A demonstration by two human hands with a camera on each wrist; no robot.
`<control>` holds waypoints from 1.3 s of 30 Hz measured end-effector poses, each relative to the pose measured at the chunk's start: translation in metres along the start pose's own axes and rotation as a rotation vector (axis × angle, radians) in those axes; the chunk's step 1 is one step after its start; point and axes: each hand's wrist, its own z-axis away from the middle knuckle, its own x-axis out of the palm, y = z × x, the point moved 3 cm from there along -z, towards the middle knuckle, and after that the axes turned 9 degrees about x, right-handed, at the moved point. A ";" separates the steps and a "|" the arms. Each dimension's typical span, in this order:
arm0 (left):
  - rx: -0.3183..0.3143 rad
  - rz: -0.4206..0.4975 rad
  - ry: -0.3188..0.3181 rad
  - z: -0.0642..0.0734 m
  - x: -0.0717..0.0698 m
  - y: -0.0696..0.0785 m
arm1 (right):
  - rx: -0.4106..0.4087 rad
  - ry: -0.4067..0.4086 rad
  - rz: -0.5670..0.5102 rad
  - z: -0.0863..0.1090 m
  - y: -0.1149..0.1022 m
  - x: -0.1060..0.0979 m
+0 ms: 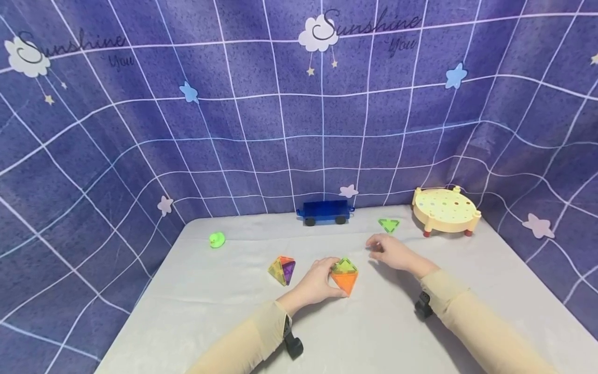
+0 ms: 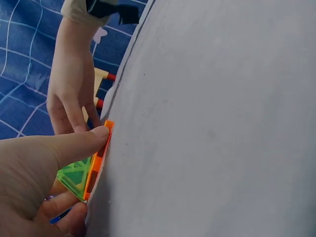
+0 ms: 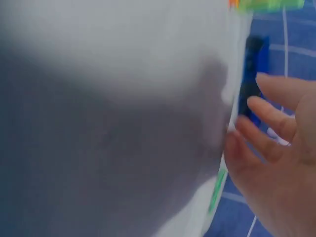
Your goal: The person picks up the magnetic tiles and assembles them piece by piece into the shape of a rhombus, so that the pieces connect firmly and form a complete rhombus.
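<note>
My left hand (image 1: pixel 319 283) grips a small shape of magnetic tiles, thumb on the near side and fingers behind. A green triangular tile (image 1: pixel 345 266) forms its upper part and an orange triangular tile (image 1: pixel 345 282) faces the front. In the left wrist view the thumb presses the edge of the orange tile (image 2: pixel 98 163). To the right, my right hand (image 1: pixel 394 253) hovers with loosely bent fingers and nothing between them, as the right wrist view also shows. A loose green triangular tile (image 1: pixel 389 224) lies just beyond it. Left of my left hand sits a yellow, orange and purple tile shape (image 1: pixel 283 270).
At the back edge of the grey-covered table (image 1: pixel 210 311) stands a blue toy wagon (image 1: pixel 325 210). A cream toy table with red feet (image 1: pixel 446 210) occupies the back right corner. Far left is a green rubber duck (image 1: pixel 217 239). A blue checked curtain (image 1: pixel 252 114) hangs behind.
</note>
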 end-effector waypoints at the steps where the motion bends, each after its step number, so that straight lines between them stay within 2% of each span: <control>1: 0.003 0.002 0.001 0.001 0.001 0.000 | 0.017 0.033 0.043 -0.002 0.005 -0.003; 4: 0.011 -0.007 0.001 0.005 0.005 0.001 | 0.080 0.099 0.168 -0.005 0.023 -0.012; 8: 0.002 -0.025 0.005 0.009 0.012 0.002 | 0.166 0.123 0.254 -0.008 0.045 -0.017; 16: -0.006 -0.057 0.031 0.011 0.013 0.006 | 0.221 0.049 0.289 -0.011 0.065 -0.015; 19: -0.006 -0.066 0.045 0.009 0.011 0.007 | 0.209 0.038 0.309 -0.012 0.065 -0.015; 26: 0.003 -0.080 0.069 0.002 0.009 0.005 | 0.137 0.038 0.272 -0.005 0.057 -0.019; 30: 0.006 -0.084 0.086 -0.002 0.005 -0.002 | 0.097 -0.001 0.259 -0.003 0.046 -0.019; 39: -0.009 -0.058 0.097 -0.008 0.004 -0.005 | -0.017 -0.077 0.176 0.014 0.031 -0.015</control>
